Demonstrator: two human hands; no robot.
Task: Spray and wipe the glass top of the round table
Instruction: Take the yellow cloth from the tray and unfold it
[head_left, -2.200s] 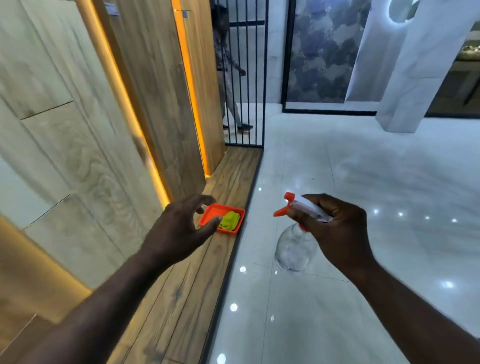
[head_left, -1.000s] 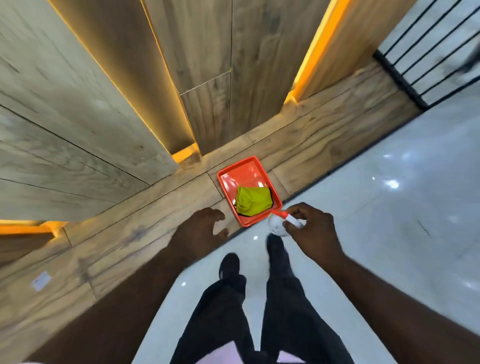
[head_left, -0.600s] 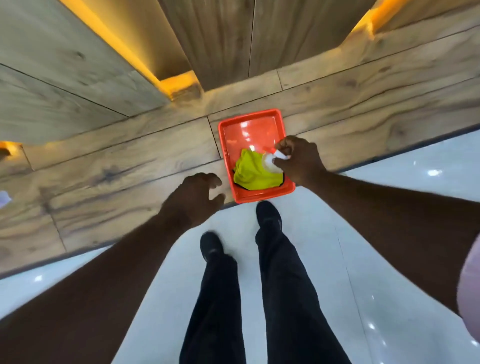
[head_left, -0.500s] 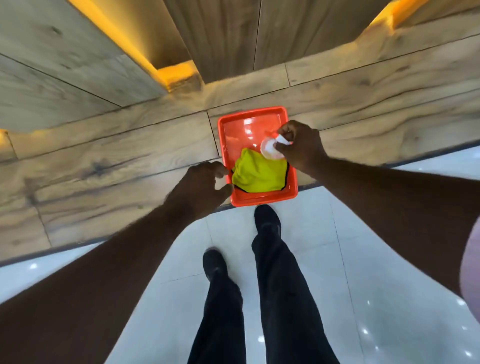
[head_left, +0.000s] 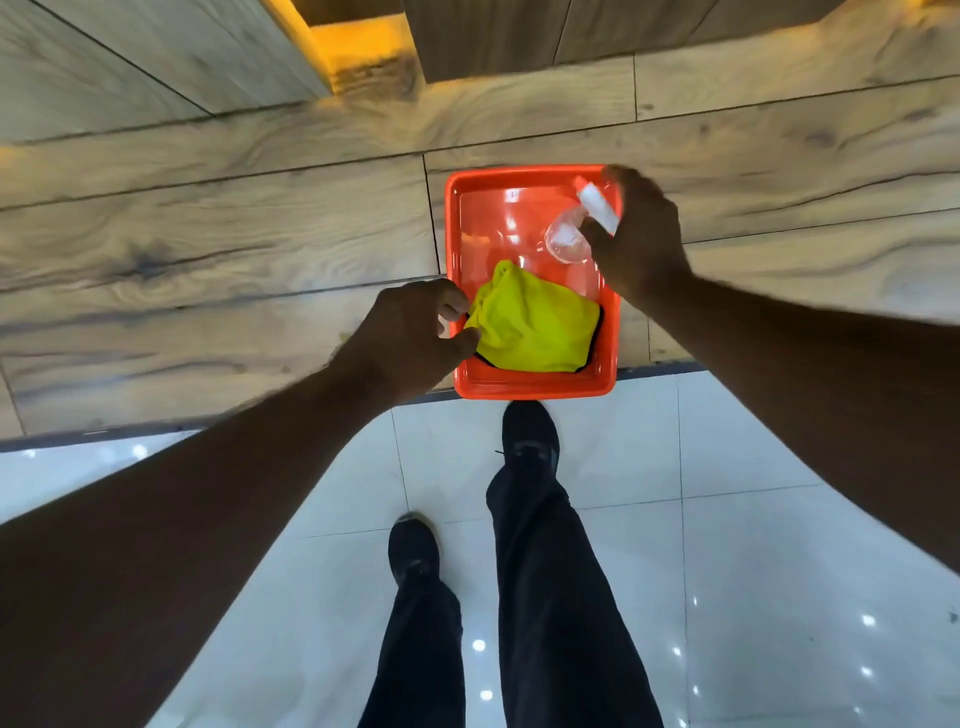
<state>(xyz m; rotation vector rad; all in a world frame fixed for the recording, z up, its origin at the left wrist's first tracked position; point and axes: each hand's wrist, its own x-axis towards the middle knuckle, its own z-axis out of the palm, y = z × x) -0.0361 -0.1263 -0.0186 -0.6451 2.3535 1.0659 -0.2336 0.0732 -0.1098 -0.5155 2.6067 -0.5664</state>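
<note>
An orange tray lies on the wooden floor strip just ahead of my feet. A crumpled yellow-green cloth fills its near half. My left hand is at the tray's left rim, thumb and fingers curled at the cloth's left edge. My right hand grips a clear spray bottle by its white head, holding it over the tray's far right corner. The round table is out of view.
Wood-grain wall panels with amber strip lighting rise beyond the tray. A dark metal strip separates the wooden strip from glossy white floor tiles. My black shoes and trousers stand right behind the tray.
I walked up to the tray and bent over it. My right hand carried the bottle over the tray's far right corner. My left hand reached the cloth's edge.
</note>
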